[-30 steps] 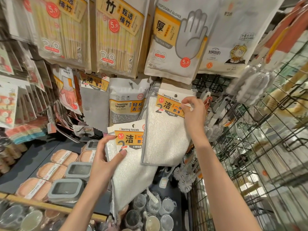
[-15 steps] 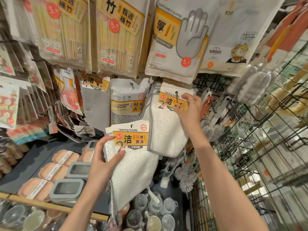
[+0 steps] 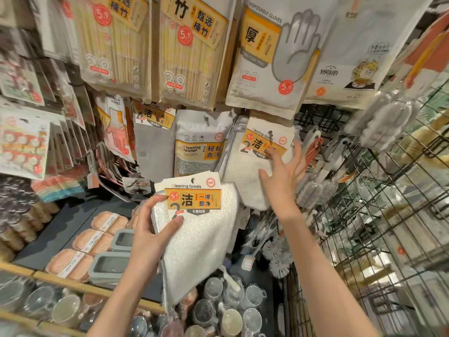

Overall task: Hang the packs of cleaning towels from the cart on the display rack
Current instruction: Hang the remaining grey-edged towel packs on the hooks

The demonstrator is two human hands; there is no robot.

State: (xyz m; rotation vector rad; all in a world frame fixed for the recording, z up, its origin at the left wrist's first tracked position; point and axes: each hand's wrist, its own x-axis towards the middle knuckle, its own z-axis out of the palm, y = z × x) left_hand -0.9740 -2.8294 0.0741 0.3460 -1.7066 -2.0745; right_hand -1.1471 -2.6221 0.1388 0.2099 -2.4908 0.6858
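Around us the display rack (image 3: 226,76) is crowded with hanging goods. Our left hand (image 3: 150,229) grips a stack of cleaning towel packs (image 3: 194,215) below the rack's middle. Our right hand (image 3: 281,176), fingers spread, is at the hung towel pack (image 3: 252,166).

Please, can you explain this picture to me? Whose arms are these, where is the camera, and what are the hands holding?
There is no machine here: the arms belong to a person in a shop. The camera sits on the person's head and looks forward and down. The left hand grips a stack of cleaning towel packs. The right hand is open, its fingers spread at a towel pack on the rack. Beside that pack hangs a sponge pack. Below are shelves with cups.
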